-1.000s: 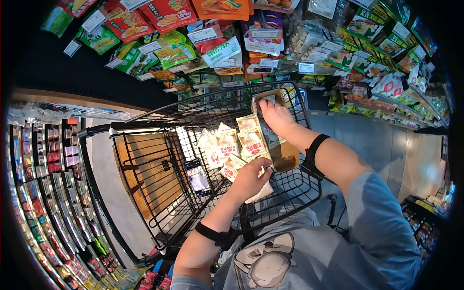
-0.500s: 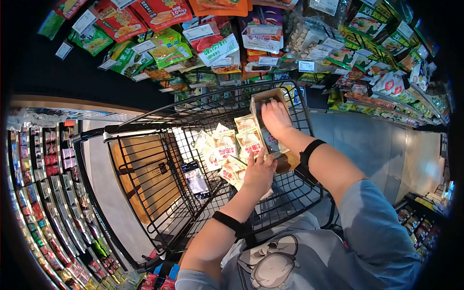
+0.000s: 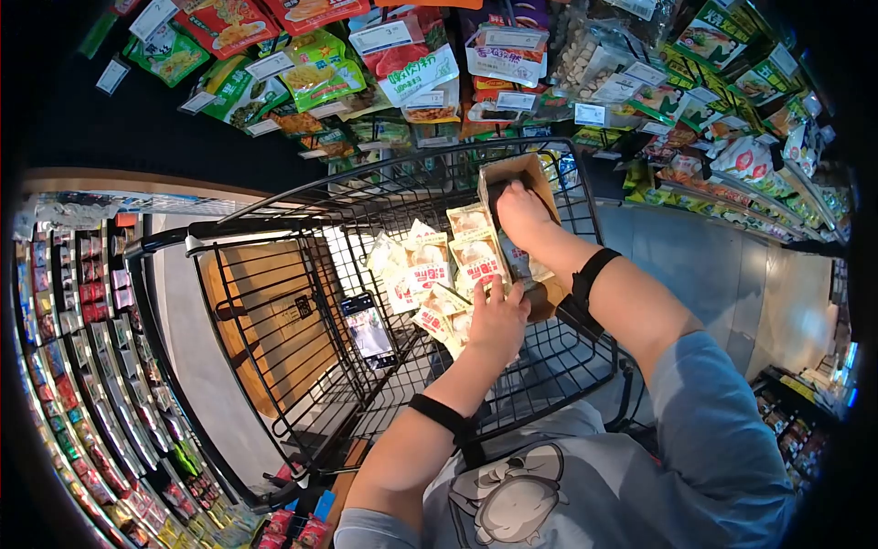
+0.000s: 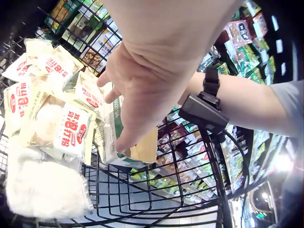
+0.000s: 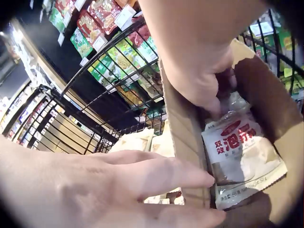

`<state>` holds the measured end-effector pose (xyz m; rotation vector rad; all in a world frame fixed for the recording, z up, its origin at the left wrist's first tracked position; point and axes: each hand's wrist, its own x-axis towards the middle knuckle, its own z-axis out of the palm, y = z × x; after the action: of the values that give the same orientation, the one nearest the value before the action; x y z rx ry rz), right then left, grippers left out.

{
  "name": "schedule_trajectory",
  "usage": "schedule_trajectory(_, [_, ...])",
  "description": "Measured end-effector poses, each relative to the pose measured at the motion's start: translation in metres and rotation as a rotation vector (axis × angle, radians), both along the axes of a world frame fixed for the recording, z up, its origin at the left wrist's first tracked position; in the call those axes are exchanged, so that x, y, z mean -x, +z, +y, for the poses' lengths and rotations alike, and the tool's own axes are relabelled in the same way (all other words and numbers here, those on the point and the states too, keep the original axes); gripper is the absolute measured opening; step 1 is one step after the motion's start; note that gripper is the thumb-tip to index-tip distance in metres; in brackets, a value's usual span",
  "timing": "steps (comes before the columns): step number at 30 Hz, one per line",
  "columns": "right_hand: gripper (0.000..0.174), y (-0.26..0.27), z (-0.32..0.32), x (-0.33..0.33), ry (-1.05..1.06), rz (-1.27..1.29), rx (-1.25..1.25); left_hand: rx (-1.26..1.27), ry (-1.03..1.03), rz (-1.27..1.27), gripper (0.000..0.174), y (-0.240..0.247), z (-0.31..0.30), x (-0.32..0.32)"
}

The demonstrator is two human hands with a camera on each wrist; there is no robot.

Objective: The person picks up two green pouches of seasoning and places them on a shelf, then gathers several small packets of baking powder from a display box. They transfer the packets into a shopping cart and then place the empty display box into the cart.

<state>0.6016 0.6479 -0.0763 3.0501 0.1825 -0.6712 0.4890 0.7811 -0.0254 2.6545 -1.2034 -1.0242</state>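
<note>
My right hand (image 3: pixel 521 212) reaches down into an open cardboard box (image 3: pixel 519 169) at the right side of the shopping cart. In the right wrist view, its thumb and curled fingers pinch the crinkled end of a baking powder packet (image 5: pixel 240 152), cream with red print, lying in the box. My left hand (image 3: pixel 498 325) rests at the box's near side wall, fingers extended, the tips at the wall's edge in the right wrist view. Beside the box, several similar baking powder packets (image 4: pixel 76 126) lie heaped in the cart.
The black wire cart (image 3: pixel 265 320) surrounds the box and packets. A phone (image 3: pixel 368 331) with a lit screen is at the cart's left. Hanging food pouches (image 3: pixel 402 64) and price tags line the shelf ahead; more stocked shelves (image 3: pixel 78 366) stand at far left.
My left hand has straightened its fingers and lies against the box's side. The right hand stays in the box, reaching deeper. The head view has shifted slightly.
</note>
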Motion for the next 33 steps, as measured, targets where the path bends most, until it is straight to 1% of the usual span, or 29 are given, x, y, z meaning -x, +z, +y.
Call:
schedule_trajectory(1, [0.018,0.006,-0.001,0.000,0.062,-0.020,0.013,0.004,0.005,0.006,0.049,-0.001,0.000,0.001])
schedule_trajectory(2, [0.018,0.009,-0.003,-0.003,0.061,-0.021,0.015,0.008,0.009,0.009,0.049,-0.002,0.000,0.001])
schedule_trajectory(4, [0.014,0.024,-0.005,-0.009,0.106,-0.148,-0.070,0.023,0.017,-0.006,0.048,-0.004,0.000,0.001])
schedule_trajectory(6, [0.015,0.040,-0.006,-0.010,0.122,-0.145,-0.068,0.039,0.025,-0.021,0.047,-0.002,-0.001,0.002])
schedule_trajectory(8, [0.017,0.053,-0.010,-0.010,0.142,-0.179,-0.081,0.010,0.018,0.027,0.046,0.000,-0.003,-0.002])
schedule_trajectory(9, [0.018,0.063,-0.012,-0.008,0.192,-0.196,-0.059,0.015,0.015,0.024,0.046,0.000,-0.003,-0.002])
schedule_trajectory(10, [0.018,0.070,-0.014,-0.005,0.190,-0.199,-0.054,0.020,0.014,0.023,0.045,-0.003,-0.003,-0.001])
schedule_trajectory(12, [0.017,0.082,-0.016,-0.001,0.163,-0.304,-0.151,0.024,0.015,0.021,0.045,-0.005,-0.003,-0.001])
schedule_trajectory(14, [0.020,0.092,-0.018,0.001,0.188,-0.318,-0.125,0.022,0.004,0.027,0.044,-0.005,-0.003,-0.001])
schedule_trajectory(17, [0.023,0.099,-0.018,0.011,0.183,-0.274,-0.125,0.074,0.002,0.002,0.043,-0.005,0.000,-0.001])
schedule_trajectory(18, [0.022,0.095,-0.018,0.017,0.187,-0.194,-0.143,0.074,0.003,0.002,0.043,-0.005,0.001,0.000])
schedule_trajectory(19, [0.023,0.089,-0.017,0.024,0.191,-0.113,-0.160,0.093,0.006,-0.003,0.044,-0.005,0.002,0.001])
schedule_trajectory(20, [0.023,0.078,-0.015,0.034,0.190,-0.115,-0.159,0.111,0.008,-0.008,0.045,-0.005,0.003,0.001])
schedule_trajectory(22, [0.032,0.052,-0.012,0.056,0.161,0.047,-0.084,0.124,0.013,0.009,0.047,-0.002,0.006,0.001])
schedule_trajectory(24, [0.037,0.040,-0.011,0.070,0.154,0.200,-0.077,0.134,0.021,0.029,0.049,-0.001,0.009,0.001])
schedule_trajectory(26, [0.039,0.034,-0.008,0.078,0.143,0.178,-0.100,0.147,-0.003,0.032,0.051,-0.002,0.013,0.001])
schedule_trajectory(29, [0.039,0.045,-0.005,0.083,0.192,0.162,-0.144,0.170,0.004,0.030,0.051,-0.007,0.013,0.000])
schedule_trajectory(31, [0.036,0.049,-0.005,0.086,0.253,0.276,-0.095,0.191,0.007,0.010,0.051,-0.010,0.012,0.002])
schedule_trajectory(33, [0.037,0.042,-0.010,0.088,0.254,0.252,-0.123,0.212,0.011,-0.009,0.052,-0.012,0.012,0.005])
